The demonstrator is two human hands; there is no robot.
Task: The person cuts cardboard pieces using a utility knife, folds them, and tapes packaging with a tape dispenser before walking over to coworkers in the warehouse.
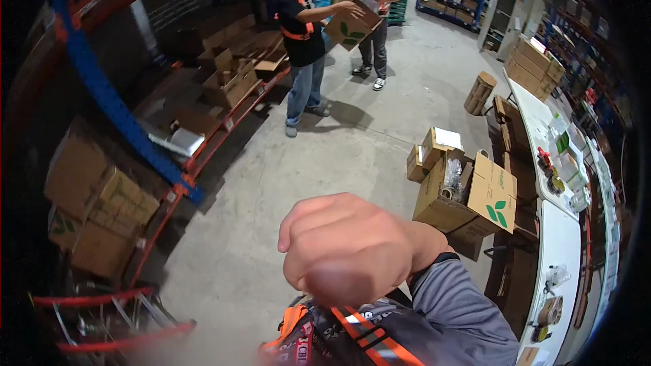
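My right hand (349,247) is raised close to the camera in front of my chest, its fingers curled into a fist. Nothing sticks out of it, and the palm side is hidden. A dark band circles the wrist below a grey sleeve (454,305). Under the hand shows my orange safety vest (359,332) with reflective strips. My left hand is out of view. Beyond the fist, to the right, an open cardboard box (441,203) on the floor holds clear plastic wrap (454,176) and other packing material.
Two people stand ahead; one holds a cardboard box (352,26). A long white table (559,251) with tape rolls and small items runs along the right. At left are a blue-and-orange rack (112,91), stacked cartons (95,196) and a red ladder (122,346). Concrete floor (264,183) lies between.
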